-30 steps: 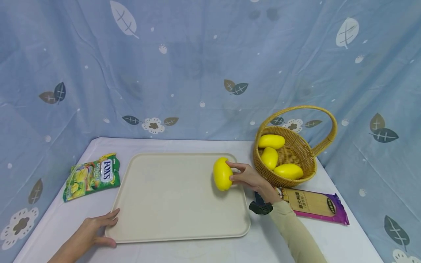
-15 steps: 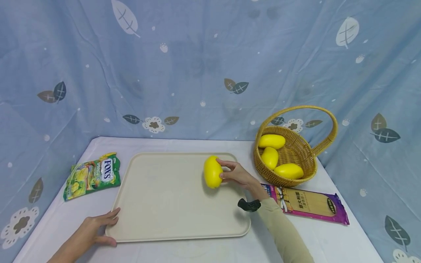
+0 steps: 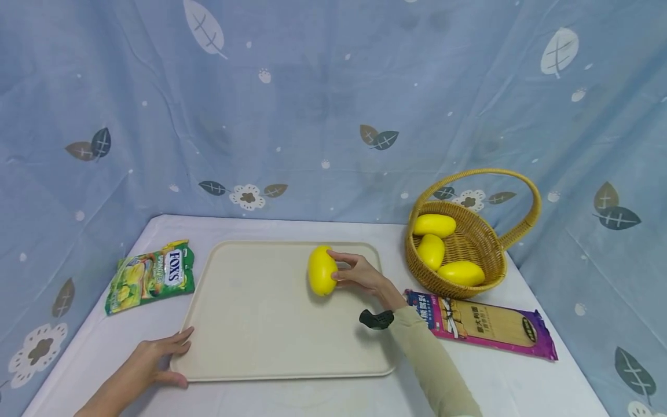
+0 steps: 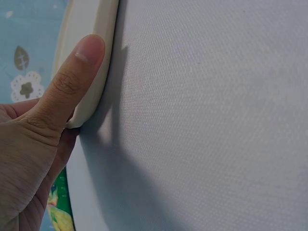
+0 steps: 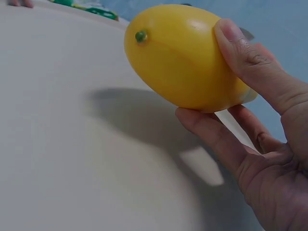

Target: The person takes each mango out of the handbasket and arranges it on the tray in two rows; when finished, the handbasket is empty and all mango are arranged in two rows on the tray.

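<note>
Here, a white table (image 3: 500,376) stands against a blue leaf-print curtain (image 3: 312,87). On the table lies a cream tray (image 3: 250,324), the biggest thing on it. To the tray's right sits a wicker basket (image 3: 469,243) with three yellow mangoes (image 3: 461,272) inside, and just in front of the basket lies a flat purple packet (image 3: 484,324). A green candy bag (image 3: 151,275) rests off the tray's left edge. The right hand (image 3: 359,275) clamps a fourth yellow mango (image 3: 322,270) between thumb and curled fingers (image 5: 211,134), holding it just above the tray's far right part, its shadow on the tray beneath. The left hand (image 3: 156,359) grips the tray's near left corner, thumb (image 4: 72,82) pressed along the rim and the other fingers on the tray's edge.
</note>
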Available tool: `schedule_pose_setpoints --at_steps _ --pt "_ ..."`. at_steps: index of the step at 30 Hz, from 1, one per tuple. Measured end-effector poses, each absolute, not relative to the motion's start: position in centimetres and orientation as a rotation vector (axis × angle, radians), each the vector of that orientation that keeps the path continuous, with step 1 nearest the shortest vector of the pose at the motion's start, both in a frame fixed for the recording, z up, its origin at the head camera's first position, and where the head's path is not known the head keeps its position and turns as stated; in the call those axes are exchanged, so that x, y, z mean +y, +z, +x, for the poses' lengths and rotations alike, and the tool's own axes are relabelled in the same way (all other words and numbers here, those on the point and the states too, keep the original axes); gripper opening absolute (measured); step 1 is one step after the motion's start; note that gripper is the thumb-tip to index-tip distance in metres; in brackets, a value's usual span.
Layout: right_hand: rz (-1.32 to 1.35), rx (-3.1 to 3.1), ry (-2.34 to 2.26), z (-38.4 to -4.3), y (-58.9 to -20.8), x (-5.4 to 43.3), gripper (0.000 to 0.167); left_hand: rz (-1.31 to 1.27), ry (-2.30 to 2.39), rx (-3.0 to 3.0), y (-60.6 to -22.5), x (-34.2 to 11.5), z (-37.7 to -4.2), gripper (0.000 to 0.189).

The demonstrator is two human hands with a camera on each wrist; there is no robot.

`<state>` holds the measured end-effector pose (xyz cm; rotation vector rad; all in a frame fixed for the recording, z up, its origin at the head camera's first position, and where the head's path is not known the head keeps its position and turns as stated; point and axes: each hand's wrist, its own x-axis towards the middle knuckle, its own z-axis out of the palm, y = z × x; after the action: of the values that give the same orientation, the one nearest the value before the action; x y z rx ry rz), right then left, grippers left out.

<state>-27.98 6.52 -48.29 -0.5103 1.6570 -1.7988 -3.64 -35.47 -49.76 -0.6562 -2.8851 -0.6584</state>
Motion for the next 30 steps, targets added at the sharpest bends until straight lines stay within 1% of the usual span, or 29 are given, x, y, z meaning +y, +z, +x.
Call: schedule_pose_setpoints --at_steps 11,21,30 --pt "-0.469 1.679 -1.813 -28.6 -48.1 3.6 0.059 -0.61 -0.64 -2.926 -49.5 -35.3 -3.5 0.071" --pt "-0.451 1.685 -1.815 -28.9 -48.4 1.6 0.058 -0.701 -0.731 -2.861 -49.7 -35.5 -3.8 0.07" --pt "-0.444 1.668 -1.817 -29.1 -48.9 -0.3 0.057 -0.696 -0.782 -2.839 -49.8 -35.5 -3.7 0.069"
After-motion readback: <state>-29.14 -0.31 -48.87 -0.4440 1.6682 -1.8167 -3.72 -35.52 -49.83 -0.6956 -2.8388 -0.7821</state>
